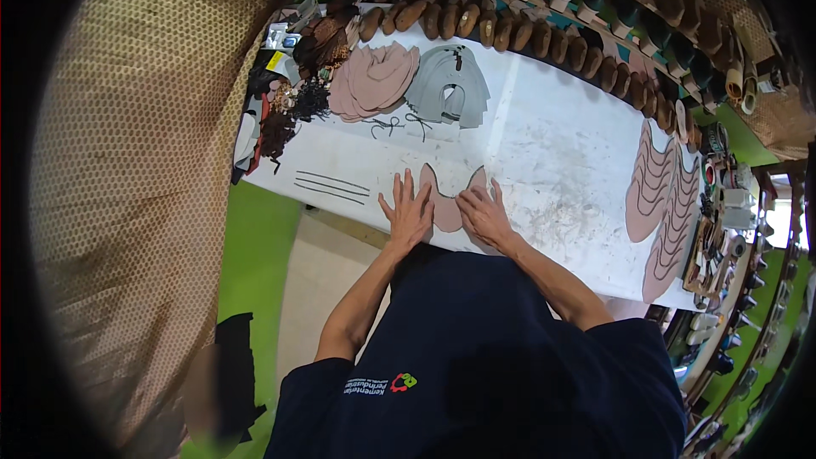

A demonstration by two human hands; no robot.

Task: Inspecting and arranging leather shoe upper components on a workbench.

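A pink U-shaped shoe upper piece (447, 215) lies flat on the white table in front of me, with dark edging along its inner curve. My left hand (410, 211) rests on its left arm and the tabletop, fingers spread. At the right arm of the piece, my right hand (486, 216) has its fingers bent together, the tips pressed to the inner edge. Part of the piece is covered by both hands. Several thin dark strips (331, 186) lie side by side to the left of my left hand.
Pink pieces (371, 82) and grey pieces (446, 89) lie stacked at the back. Edged pink pieces (653, 191) overlap at the right. Wooden shoe lasts (501, 32) line the far edge. Clutter with dark strips (280, 132) fills the left end. A patterned curtain (144, 161) hangs left.
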